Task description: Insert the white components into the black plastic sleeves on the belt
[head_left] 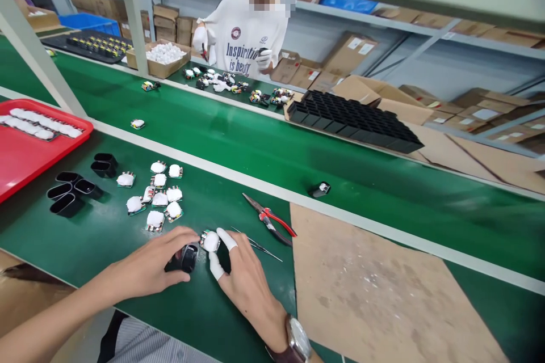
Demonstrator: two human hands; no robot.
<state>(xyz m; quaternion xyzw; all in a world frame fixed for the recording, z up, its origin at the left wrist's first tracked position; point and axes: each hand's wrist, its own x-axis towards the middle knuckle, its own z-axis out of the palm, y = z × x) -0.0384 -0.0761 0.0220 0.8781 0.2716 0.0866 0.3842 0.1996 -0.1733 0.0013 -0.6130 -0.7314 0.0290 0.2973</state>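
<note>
My left hand (172,258) is closed around a black plastic housing (189,258), its open end facing right. Between the thumb and finger of my right hand (242,269), both in white finger cots, is a small circuit board (210,241) topped with a white pad. The board is close to the housing's mouth, outside it. Several similar circuit boards (160,198) lie in a loose group beyond my left hand. Farther left stand several empty black housings (66,204). Tweezers (266,250) and red-handled pliers (272,220) rest beyond my right hand.
A red tray (80,142) with rows of white-topped parts is at left. Cardboard (383,295) covers the table at right. Past a pale rail, the green belt (238,142) carries a board and a filled housing (319,189). Opposite, a co-worker (249,34) in finger cots handles parts near a black housing stack (353,122).
</note>
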